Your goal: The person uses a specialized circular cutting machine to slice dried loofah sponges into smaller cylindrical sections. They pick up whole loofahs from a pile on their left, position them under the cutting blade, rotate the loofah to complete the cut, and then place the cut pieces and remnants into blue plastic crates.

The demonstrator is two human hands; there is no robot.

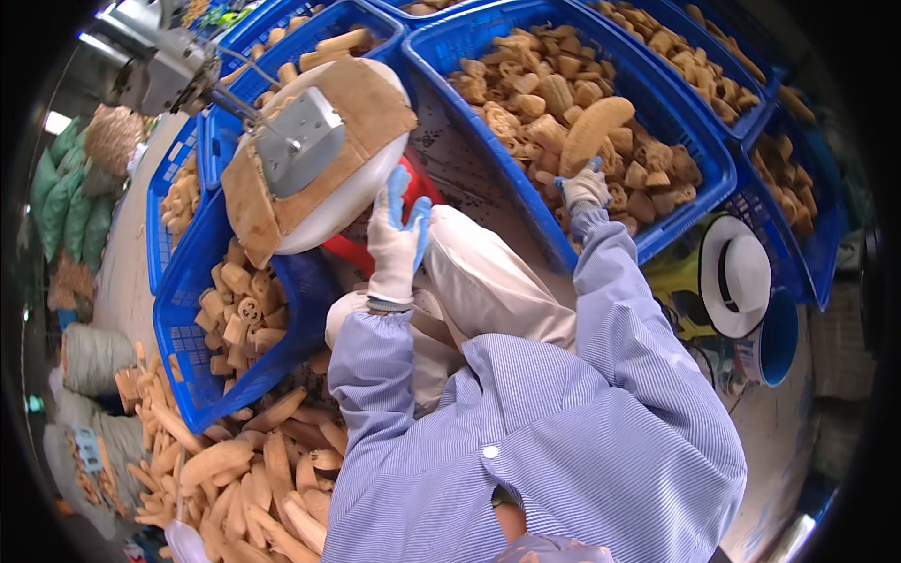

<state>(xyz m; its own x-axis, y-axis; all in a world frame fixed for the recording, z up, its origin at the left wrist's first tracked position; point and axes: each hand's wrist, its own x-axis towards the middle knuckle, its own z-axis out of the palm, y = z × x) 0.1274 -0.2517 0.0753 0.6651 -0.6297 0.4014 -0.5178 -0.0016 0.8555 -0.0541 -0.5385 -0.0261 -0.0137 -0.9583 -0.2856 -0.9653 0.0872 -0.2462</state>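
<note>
Two gloved hands work apart. My right hand (587,187) is at the near end of a long loofah (598,128), over the short pieces (554,92) inside the crate (690,216); whether it grips, I cannot tell. My left hand (398,233), fingers spread, empty, is left of the crate. I judge this a pick-up, calling next for a firm hold.

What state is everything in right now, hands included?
Left hand: open, holding nothing visible.
Right hand: closed on the long loofah's lower end.
Long loofah: held, above shorter pieces.
Large blue crate: well filled.
Lower-left blue crate: partly filled.
Loofah pile: loose, heaped.
Cardboard: under the metal plate.
Blue bucket: uncovered.
</note>
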